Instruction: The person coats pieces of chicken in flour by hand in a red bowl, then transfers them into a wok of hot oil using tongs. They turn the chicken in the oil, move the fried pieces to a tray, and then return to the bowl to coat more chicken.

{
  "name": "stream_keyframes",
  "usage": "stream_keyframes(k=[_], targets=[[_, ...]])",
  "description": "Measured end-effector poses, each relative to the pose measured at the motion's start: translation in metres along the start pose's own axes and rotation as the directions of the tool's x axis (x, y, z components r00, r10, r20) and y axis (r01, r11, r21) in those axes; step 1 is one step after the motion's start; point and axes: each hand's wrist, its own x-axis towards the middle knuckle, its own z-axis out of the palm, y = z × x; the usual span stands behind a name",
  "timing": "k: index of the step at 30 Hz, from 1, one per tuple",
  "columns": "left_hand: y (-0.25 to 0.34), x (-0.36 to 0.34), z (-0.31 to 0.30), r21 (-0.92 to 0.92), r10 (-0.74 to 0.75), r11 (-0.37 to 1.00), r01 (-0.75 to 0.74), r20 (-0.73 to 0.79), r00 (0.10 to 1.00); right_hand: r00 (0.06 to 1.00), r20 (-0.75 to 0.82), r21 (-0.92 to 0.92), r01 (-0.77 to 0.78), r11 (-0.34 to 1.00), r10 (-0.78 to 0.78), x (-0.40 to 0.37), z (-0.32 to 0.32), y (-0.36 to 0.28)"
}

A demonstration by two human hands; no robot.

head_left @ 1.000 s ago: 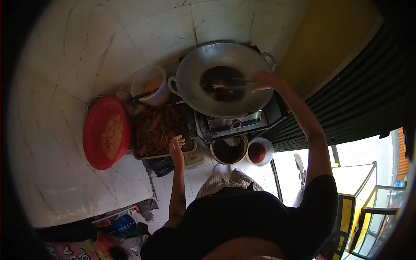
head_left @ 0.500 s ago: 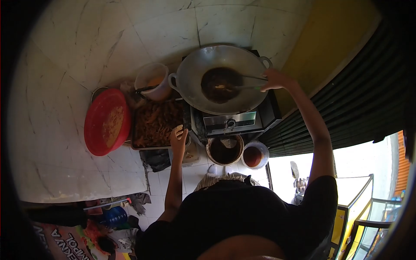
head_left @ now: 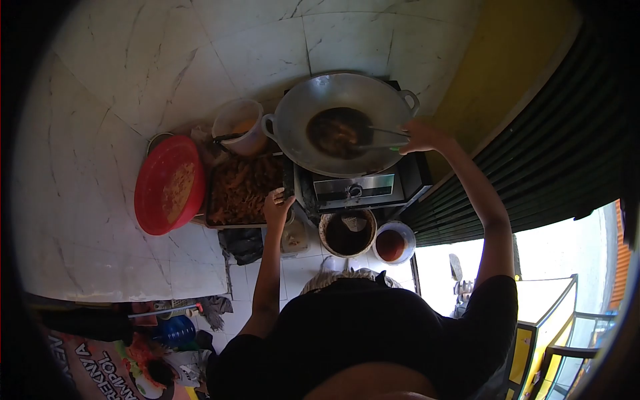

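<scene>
My right hand is closed around a pair of metal tongs at the wok's right rim. Their two arms are apart, with the tips down in the dark oil. Something brownish shows blurred in that oil. The wide metal wok sits on a stove. My left hand is at the near right corner of a tray of brown fried pieces. Its fingers are curled; what they grip, if anything, is too small to make out.
A red basin with pale batter stands tilted left of the tray. Behind the tray is a clear plastic tub with a dark handle. Below the stove stand a dark-filled bucket and a tub of reddish liquid. A dark shutter borders the right.
My right hand and the tongs have shifted slightly down and left over the wok. My left hand stays at the tray corner, its fingers turned a little. The view has shifted slightly.
</scene>
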Motion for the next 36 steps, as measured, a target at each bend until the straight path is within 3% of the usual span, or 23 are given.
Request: stream_keyframes(k=[5,10,16,20,25,32,36], targets=[[-0.004,-0.005,0.002,0.076,0.094,0.993,-0.092,-0.029,0.995,0.996,0.085,-0.064,-0.025,0.998,0.030,0.013,0.008,-0.009],[0.007,-0.012,0.003,0.040,0.047,0.998,-0.045,-0.051,0.998,0.991,0.037,-0.104,0.133,0.986,-0.130,0.041,0.025,0.001],[-0.002,-0.010,0.006,0.059,0.140,0.989,-0.136,-0.081,0.987,0.996,0.087,-0.103,0.038,0.994,-0.029,0.063,0.021,0.009],[-0.007,-0.009,0.008,0.013,0.131,0.991,-0.131,-0.097,0.987,0.996,-0.026,-0.156,0.086,0.984,-0.091,0.069,0.022,0.021],[-0.012,-0.007,0.006,0.013,0.106,0.994,-0.105,-0.076,0.992,0.998,0.026,-0.004,0.056,0.998,-0.056,0.063,0.008,0.014],[-0.013,-0.007,0.009,0.008,0.129,0.992,-0.129,-0.106,0.986,0.997,0.046,-0.001,0.056,0.998,-0.056,0.068,0.025,0.013],[-0.008,-0.007,0.007,0.051,0.071,0.996,-0.067,-0.086,0.994,0.981,0.192,0.122,-0.045,0.992,0.021,0.063,0.023,-0.007]])
